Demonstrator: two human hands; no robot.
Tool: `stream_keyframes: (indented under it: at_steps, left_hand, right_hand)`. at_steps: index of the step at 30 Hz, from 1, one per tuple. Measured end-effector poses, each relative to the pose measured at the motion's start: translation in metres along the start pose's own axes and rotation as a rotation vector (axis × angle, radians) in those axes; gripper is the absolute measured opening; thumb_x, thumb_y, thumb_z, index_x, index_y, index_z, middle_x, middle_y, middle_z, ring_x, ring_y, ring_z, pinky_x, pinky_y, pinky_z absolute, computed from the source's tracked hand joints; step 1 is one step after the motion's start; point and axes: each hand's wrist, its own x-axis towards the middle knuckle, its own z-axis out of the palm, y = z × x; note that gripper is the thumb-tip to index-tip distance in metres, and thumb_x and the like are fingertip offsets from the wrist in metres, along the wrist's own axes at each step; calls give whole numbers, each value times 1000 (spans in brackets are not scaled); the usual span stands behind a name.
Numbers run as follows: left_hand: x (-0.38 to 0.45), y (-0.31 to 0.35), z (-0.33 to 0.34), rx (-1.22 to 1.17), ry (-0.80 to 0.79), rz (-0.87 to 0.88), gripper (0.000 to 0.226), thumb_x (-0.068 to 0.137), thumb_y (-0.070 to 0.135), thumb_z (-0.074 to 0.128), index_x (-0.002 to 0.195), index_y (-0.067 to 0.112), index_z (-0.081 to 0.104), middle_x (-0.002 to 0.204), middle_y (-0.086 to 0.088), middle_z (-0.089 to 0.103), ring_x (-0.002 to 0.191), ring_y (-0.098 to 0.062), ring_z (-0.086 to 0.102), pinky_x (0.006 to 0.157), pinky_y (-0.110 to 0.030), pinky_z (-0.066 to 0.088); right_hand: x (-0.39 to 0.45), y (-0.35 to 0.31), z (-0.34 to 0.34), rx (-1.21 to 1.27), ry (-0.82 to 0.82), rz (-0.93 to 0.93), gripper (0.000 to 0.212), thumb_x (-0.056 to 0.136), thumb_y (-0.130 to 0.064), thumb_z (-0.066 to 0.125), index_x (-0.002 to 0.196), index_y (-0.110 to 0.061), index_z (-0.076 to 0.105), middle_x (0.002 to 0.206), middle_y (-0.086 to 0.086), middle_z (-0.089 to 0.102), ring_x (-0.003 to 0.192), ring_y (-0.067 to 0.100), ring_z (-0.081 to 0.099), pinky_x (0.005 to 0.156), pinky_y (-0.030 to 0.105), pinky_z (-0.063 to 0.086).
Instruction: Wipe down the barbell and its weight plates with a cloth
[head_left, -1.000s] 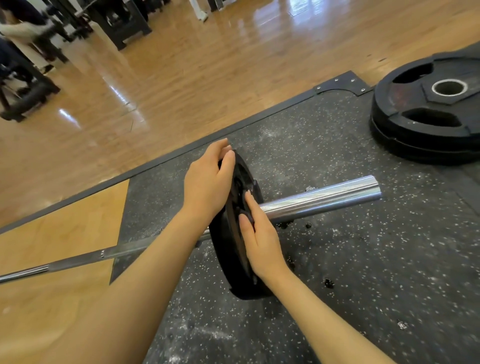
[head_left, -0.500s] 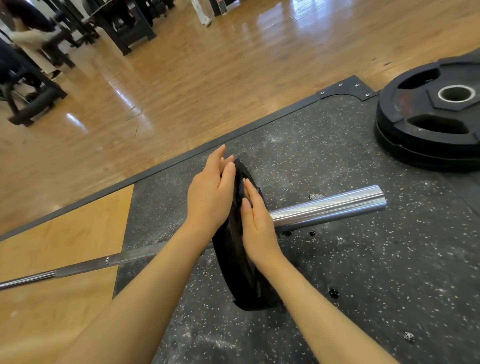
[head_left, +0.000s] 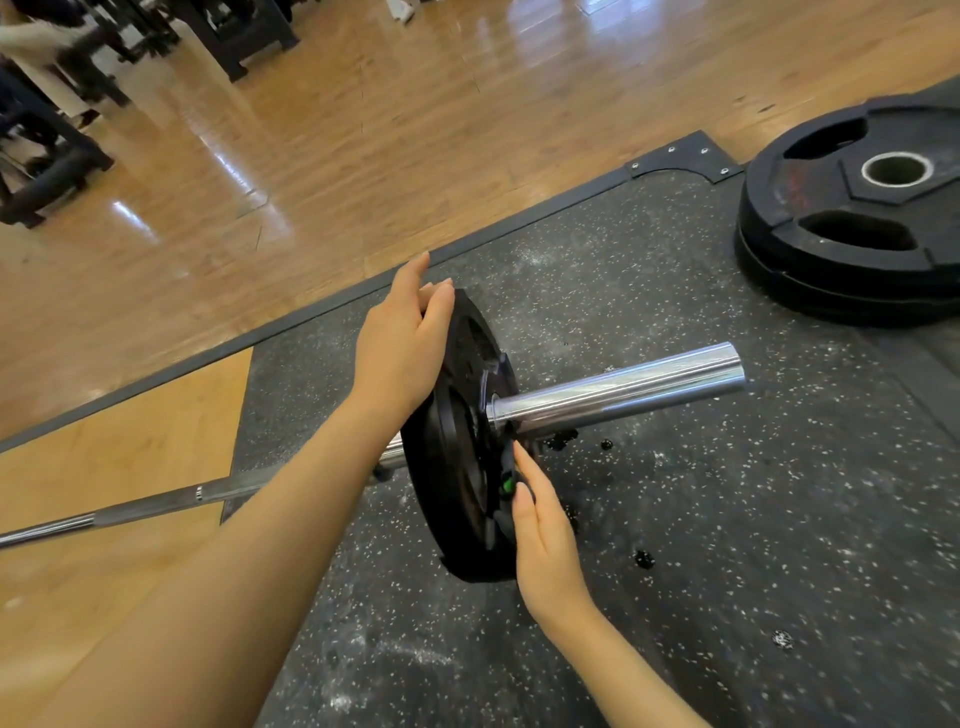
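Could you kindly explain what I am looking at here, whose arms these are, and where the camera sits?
There is no machine here: a person wears a wide-angle camera on the head, which looks forward and down, so the arms are their own. A barbell lies on a speckled rubber mat beside a wooden floor. One black weight plate stands on its shiny sleeve. The left hand lies flat against the plate's upper edge, and the right hand touches its lower outer face with straight fingers. More stacked plates lie flat at the far right. No cloth is in view, and neither hand holds anything.
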Motion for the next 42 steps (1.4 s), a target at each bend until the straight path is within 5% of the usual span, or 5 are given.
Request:
stream_keyframes:
  at_steps: [8,11,25,32,42]
  left_hand:
    - [7,-2,2,-1,-6,-16,52,101,44,39,149,26,33,105,34,45,71,37,38,67,-7,29]
    - [10,-3,2,10,4,-3,51,101,42,41,148,23,34,79,30,45,65,32,42,58,1,33]
    - [24,-7,4,-8,10,23,54,100,37,43,150,19,31,71,24,36,61,34,38,60,6,31]
    - [24,-8,5,-29,15,30,55,100,37,44,150,19,31,73,26,40,67,37,38,61,10,27]
    - [29,-7,5,-26,-19,15,54,101,38,40,151,20,29,72,22,43,60,32,39,61,5,32]
  right_hand:
    - [35,-33,9,-6,17,-75,41,106,-20,32,141,-41,31,144,-34,36,134,-14,30,108,7,26]
    - [44,-33,15,-61,-56,-77,46,106,-20,32,150,-31,24,155,-18,28,139,-11,22,117,18,20]
    - [-18,-2,18,86,82,-36,42,102,-37,32,144,-42,34,147,-31,36,140,-6,27,112,13,24]
    - [2,22,6,22,99,126,56,97,-46,35,148,-23,38,145,-14,47,135,1,39,115,37,33]
    - [16,-11,-17,-136,327,-70,42,96,-42,44,138,-43,39,131,-47,41,128,-18,35,100,0,28]
